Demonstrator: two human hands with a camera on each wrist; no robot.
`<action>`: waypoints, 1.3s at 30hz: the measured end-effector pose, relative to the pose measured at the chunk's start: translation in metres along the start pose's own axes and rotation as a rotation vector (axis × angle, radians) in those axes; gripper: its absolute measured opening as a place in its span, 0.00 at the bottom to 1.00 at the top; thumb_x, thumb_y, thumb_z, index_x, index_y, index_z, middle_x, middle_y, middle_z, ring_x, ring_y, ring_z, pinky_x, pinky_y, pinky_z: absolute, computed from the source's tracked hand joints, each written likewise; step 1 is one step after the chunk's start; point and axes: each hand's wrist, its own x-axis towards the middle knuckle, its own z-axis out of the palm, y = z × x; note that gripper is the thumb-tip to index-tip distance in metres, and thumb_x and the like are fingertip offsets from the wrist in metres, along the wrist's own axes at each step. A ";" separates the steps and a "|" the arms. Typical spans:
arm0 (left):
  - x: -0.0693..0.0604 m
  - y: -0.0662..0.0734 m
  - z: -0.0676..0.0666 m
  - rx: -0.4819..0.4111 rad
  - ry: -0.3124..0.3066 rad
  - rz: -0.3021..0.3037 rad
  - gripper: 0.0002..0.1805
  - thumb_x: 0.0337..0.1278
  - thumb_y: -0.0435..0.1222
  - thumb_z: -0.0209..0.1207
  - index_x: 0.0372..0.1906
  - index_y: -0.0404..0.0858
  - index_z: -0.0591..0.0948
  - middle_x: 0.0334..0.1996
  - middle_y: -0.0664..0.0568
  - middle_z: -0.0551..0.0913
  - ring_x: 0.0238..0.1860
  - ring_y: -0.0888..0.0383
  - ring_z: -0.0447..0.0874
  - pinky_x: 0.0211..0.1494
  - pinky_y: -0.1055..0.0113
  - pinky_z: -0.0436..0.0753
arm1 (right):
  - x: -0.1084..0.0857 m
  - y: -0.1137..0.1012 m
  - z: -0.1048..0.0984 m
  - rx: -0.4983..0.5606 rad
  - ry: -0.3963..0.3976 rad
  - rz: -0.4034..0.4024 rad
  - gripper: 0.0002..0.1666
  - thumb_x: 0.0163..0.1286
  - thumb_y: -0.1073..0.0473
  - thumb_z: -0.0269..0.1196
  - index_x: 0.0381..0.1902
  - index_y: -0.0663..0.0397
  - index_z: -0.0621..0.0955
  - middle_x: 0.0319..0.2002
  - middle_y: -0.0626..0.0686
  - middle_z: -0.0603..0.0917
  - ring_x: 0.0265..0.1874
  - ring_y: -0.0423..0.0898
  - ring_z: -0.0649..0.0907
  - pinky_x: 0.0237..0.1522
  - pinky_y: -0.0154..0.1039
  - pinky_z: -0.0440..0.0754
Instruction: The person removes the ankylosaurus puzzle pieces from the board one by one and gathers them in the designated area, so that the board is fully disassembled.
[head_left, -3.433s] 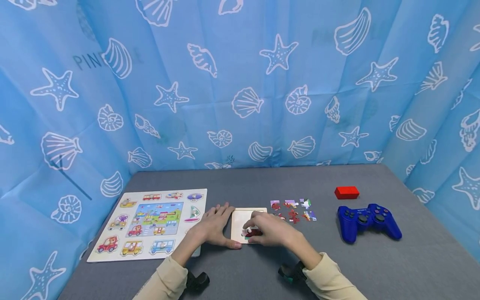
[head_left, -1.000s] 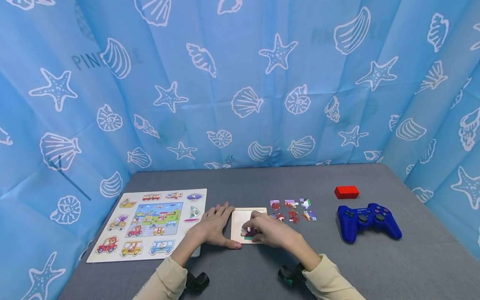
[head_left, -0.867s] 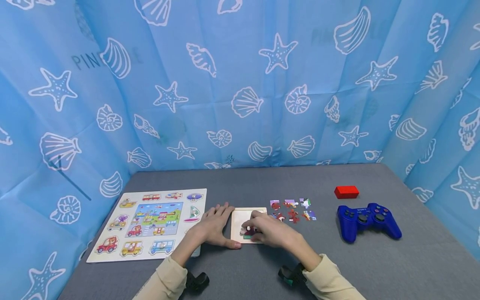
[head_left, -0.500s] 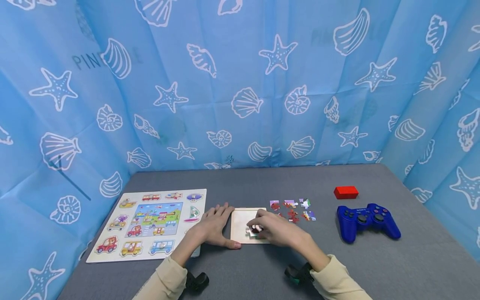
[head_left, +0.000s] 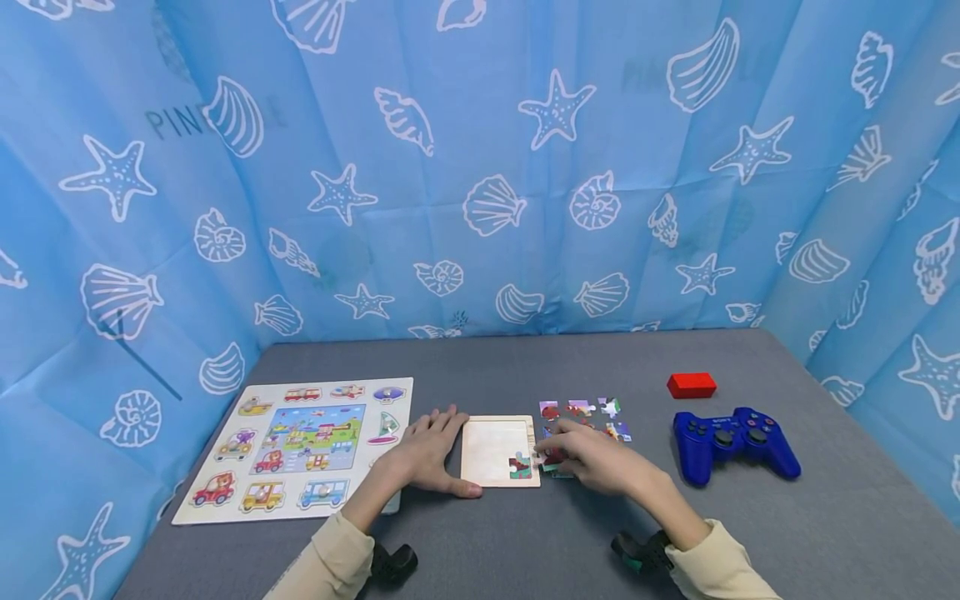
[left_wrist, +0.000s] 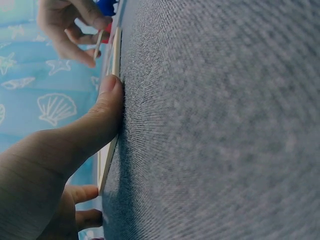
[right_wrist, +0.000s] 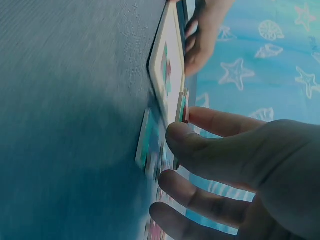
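My left hand [head_left: 429,452] rests with straight fingers at the left side of a shallow wooden puzzle tray [head_left: 491,442], its thumb on the near left corner. One jigsaw piece [head_left: 520,466], red and green, lies in the tray's near right corner. Just right of the tray, my right hand [head_left: 596,458] pinches another jigsaw piece [right_wrist: 181,107] between thumb and index finger, above the table. Below it, a further piece [right_wrist: 145,136] lies on the table. Several loose puzzle pieces [head_left: 580,408] lie beyond this hand, which partly hides them.
To the left lies a vehicle peg-puzzle board [head_left: 390,392], close to my left hand. On the right are a blue game controller [head_left: 738,442] and a red block [head_left: 692,385]. A blue shell-print curtain [head_left: 480,250] hangs behind the grey table [head_left: 450,550].
My right hand has moved right, from over the tray to beside it, with a jigsaw piece in its fingers. The corner piece in the tray now shows fully. My left hand has stayed put.
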 end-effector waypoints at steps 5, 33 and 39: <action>0.000 -0.001 0.001 -0.005 0.003 0.002 0.64 0.44 0.70 0.69 0.81 0.44 0.57 0.82 0.39 0.54 0.81 0.34 0.52 0.79 0.36 0.59 | -0.013 0.011 -0.008 0.005 0.001 0.040 0.21 0.67 0.71 0.66 0.56 0.53 0.86 0.42 0.48 0.80 0.36 0.37 0.72 0.35 0.31 0.72; 0.001 -0.003 0.002 -0.015 0.009 0.018 0.64 0.43 0.70 0.69 0.81 0.44 0.56 0.82 0.38 0.53 0.81 0.34 0.52 0.79 0.36 0.59 | -0.033 0.033 -0.009 -0.070 -0.009 0.234 0.19 0.63 0.60 0.73 0.53 0.48 0.88 0.39 0.44 0.80 0.33 0.37 0.74 0.34 0.33 0.72; 0.001 -0.002 0.001 -0.018 0.006 0.013 0.64 0.43 0.70 0.69 0.81 0.45 0.56 0.82 0.38 0.53 0.81 0.34 0.52 0.80 0.36 0.58 | -0.033 0.032 -0.009 -0.064 -0.015 0.243 0.19 0.63 0.61 0.73 0.53 0.49 0.88 0.40 0.45 0.81 0.35 0.38 0.76 0.36 0.35 0.75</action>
